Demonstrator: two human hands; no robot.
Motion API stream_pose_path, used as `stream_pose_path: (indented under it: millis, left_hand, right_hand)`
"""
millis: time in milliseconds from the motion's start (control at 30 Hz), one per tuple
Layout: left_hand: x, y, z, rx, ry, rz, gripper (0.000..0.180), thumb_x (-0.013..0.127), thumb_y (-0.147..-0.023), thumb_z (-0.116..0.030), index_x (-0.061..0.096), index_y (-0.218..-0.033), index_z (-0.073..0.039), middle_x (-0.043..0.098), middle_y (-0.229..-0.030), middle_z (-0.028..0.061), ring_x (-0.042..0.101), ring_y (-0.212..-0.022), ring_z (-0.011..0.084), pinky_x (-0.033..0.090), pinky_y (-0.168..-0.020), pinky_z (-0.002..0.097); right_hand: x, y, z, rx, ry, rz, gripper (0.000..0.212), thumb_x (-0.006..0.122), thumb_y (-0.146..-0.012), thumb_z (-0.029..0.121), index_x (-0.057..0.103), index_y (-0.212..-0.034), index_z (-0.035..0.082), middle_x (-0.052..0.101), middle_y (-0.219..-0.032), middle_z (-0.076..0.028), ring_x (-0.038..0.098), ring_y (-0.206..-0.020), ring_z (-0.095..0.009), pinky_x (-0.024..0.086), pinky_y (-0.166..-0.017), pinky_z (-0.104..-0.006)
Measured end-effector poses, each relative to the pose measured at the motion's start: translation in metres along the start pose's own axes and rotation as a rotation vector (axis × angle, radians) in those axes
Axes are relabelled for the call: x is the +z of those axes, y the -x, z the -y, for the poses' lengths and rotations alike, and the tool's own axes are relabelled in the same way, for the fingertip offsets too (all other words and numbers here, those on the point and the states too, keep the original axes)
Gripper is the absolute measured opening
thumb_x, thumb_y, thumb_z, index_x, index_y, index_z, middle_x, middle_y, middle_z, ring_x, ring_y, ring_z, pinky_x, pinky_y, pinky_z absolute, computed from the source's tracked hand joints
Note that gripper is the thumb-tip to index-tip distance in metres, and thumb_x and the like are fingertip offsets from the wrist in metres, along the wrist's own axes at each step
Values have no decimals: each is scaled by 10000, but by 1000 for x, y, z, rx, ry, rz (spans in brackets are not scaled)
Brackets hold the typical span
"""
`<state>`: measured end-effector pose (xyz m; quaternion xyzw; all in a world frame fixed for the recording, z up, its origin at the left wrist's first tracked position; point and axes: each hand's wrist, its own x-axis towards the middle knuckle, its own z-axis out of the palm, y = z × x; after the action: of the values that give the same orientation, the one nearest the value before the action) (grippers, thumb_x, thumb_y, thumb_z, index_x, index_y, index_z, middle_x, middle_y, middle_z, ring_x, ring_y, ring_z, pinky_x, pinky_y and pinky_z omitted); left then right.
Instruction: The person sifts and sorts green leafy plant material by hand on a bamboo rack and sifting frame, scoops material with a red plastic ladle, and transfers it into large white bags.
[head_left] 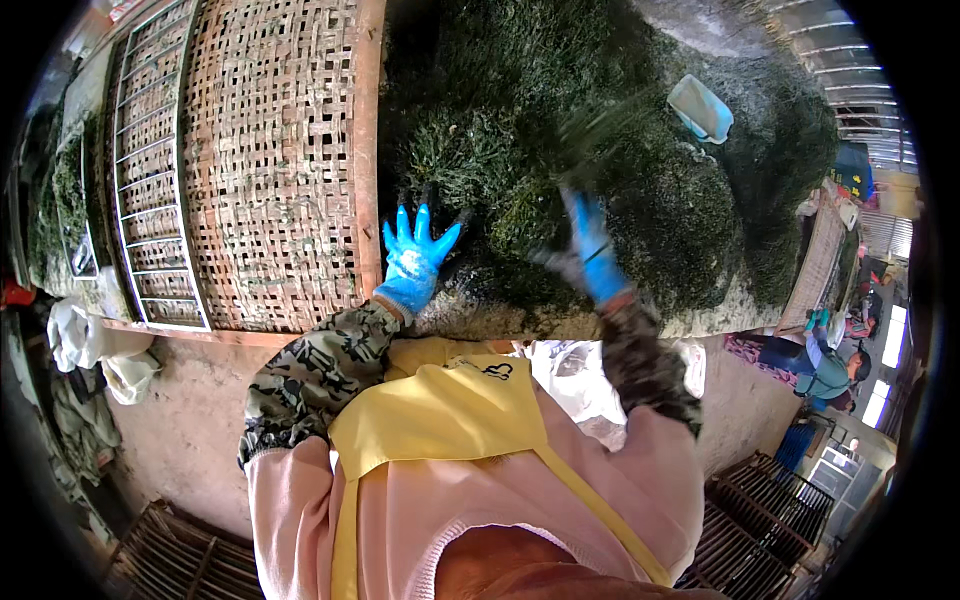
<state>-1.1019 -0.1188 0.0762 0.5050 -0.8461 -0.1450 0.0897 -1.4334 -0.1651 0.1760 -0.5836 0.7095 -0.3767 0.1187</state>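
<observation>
A heap of dark green, stringy plant matter [650,190], perhaps seaweed, covers the bench before me. On its near left edge lies my left hand [412,255] in a blue glove with dark fingertips, fingers spread, pressing against a loose tuft [455,165]. My right hand [592,245], also blue-gloved, is over the middle of the heap and smeared by motion. Its fingers and anything in them cannot be made out. A blurred streak of green shows just beyond it.
To the left lies a woven slatted mat [270,160] with a wooden edge, a white ladder-like rack [150,180] on it. A pale blue plastic scoop [702,108] rests on the heap's far right. White bags [100,345] hang at left. Another person [828,365] works far right.
</observation>
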Motion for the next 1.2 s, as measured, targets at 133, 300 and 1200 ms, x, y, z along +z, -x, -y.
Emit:
stream_pose_path:
  millis: [133,300,1200]
  left_hand:
    - [-8,-75,-10,90,-108,60,881,554,-754,91,383,-1448,-423,226,-1535,259,265,-1351,554,336,-1029,673]
    - [-11,-191,0,-176,356,108,802,730,-736,-38,421,-1437,-273,548,-1291,243,589,-1137,401,530,-910,420]
    - [-7,-103,-37,142,-286,280,774,612,-854,-53,310,-1502,-348,185,-1590,151,237,-1416,461,292,-1073,658]
  right_hand:
    - [71,83,-4,104,155,125,301,517,-966,269,619,-1135,40,677,-939,-133,635,-869,-231,520,-802,-359]
    - [83,15,-34,218,-228,31,316,498,-977,267,597,-1165,32,673,-974,-149,638,-918,-244,520,-836,-367]
    - [25,281,9,472,-7,-342,387,632,-900,111,574,-1281,69,633,-1193,-148,620,-1035,-301,503,-864,-391]
